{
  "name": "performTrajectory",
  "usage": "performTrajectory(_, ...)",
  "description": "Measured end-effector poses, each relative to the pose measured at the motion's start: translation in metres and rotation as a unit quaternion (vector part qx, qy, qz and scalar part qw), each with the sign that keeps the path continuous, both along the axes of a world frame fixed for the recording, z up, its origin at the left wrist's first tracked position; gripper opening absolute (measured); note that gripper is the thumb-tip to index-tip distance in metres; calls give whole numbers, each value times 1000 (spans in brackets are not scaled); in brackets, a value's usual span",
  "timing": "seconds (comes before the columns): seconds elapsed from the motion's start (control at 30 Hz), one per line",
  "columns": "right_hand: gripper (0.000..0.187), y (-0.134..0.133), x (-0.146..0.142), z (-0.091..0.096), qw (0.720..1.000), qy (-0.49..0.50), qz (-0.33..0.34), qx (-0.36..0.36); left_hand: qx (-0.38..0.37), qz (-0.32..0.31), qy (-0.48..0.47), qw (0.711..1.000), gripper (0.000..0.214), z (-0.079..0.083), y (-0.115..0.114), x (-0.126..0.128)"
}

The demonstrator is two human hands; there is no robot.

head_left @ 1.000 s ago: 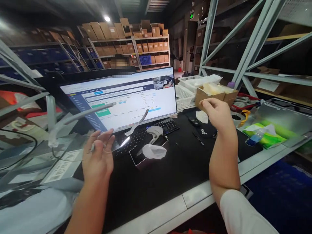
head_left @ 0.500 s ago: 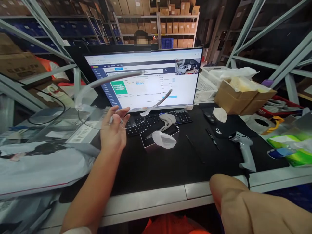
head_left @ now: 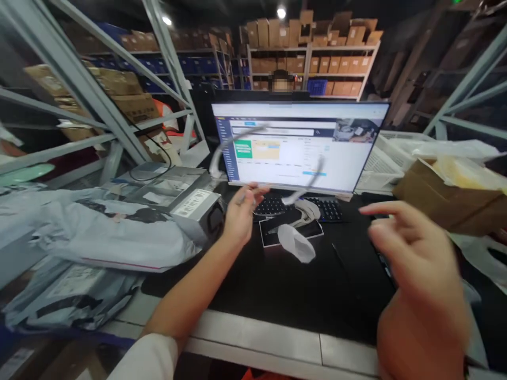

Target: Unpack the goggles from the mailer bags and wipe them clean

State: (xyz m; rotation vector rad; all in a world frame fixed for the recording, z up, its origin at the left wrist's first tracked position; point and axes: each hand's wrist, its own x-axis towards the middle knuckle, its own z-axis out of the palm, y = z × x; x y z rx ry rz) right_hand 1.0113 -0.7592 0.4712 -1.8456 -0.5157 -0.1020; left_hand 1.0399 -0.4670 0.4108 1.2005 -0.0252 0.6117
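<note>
My left hand (head_left: 240, 217) is raised over the desk in front of the keyboard (head_left: 273, 205). Its fingers pinch a pair of glasses (head_left: 307, 184) with thin rims and clear-grey temples, which stick out toward the screen. Just beyond its fingertips, a shallow dark box (head_left: 273, 235) with white edges lies on the desk. A grey curled piece (head_left: 309, 211) and a crumpled white wrapping (head_left: 297, 244) rest on that box. My right hand (head_left: 412, 248), blurred, hovers over the right side of the desk. Its index finger points left, the other fingers are bent, and nothing shows in it.
A monitor (head_left: 293, 174) stands behind the keyboard. Grey plastic parcels (head_left: 119, 232) and a labelled box (head_left: 198, 203) are piled at left. A cardboard box (head_left: 447, 195) and white baskets (head_left: 380, 163) stand at right. A person (head_left: 281, 84) shows beyond the monitor.
The view has turned left, so the desk appears farther right. My right hand has risen from the desk's front edge to above its right side. My left hand keeps hold of the glasses.
</note>
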Motion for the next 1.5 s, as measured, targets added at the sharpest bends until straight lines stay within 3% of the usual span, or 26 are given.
performTrajectory(0.1,48,19,25,-3,994,-61,21,-85,21,-51,19,998,45,-2,-11,-7)
performTrajectory(0.27,32,35,37,-14,983,-133,8,-130,64,-126,34,989,47,0,-14,-14)
performTrajectory(0.37,33,42,31,-15,977,-119,41,-173,105,-146,74,981,46,3,-14,-18)
performTrajectory(0.47,28,50,33,-17,970,-49,126,-202,175,-142,98,969,38,4,-16,-20)
performTrajectory(0.53,27,50,43,-21,975,11,162,-152,208,-118,89,967,34,5,-16,-20)
performTrajectory(0.57,28,47,50,-24,983,29,153,-95,216,-100,84,968,33,6,-16,-21)
performTrajectory(0.63,24,37,66,-29,994,18,72,78,233,-61,83,967,32,9,-13,-21)
performTrajectory(0.7,30,24,77,-29,972,-24,-8,232,266,-28,85,960,31,13,-8,-20)
performTrajectory(0.77,44,17,77,-26,961,-50,-25,270,301,3,84,950,29,15,-3,-19)
performTrajectory(0.8,47,18,73,-24,970,-54,-19,238,311,16,84,947,29,16,-1,-18)
performTrajectory(0.9,38,38,54,-20,996,-71,-12,47,303,30,94,948,31,13,0,-15)
performTrajectory(1.0,30,65,40,-21,990,-91,29,-108,266,-9,121,956,40,5,-3,-13)
performTrajectory(1.13,32,72,35,-23,962,-95,130,-219,205,-51,137,968,49,-1,-4,-12)
performTrajectory(1.23,41,62,35,-24,945,-72,102,-302,148,-27,131,980,49,3,0,-9)
performTrajectory(1.33,45,63,31,-27,899,-5,107,-424,110,12,103,989,46,9,7,-5)
performTrajectory(1.43,33,81,27,-34,846,8,119,-519,92,31,82,992,43,15,16,-3)
performTrajectory(1.5,24,92,27,-40,830,-21,106,-547,89,34,78,992,43,17,20,-4)
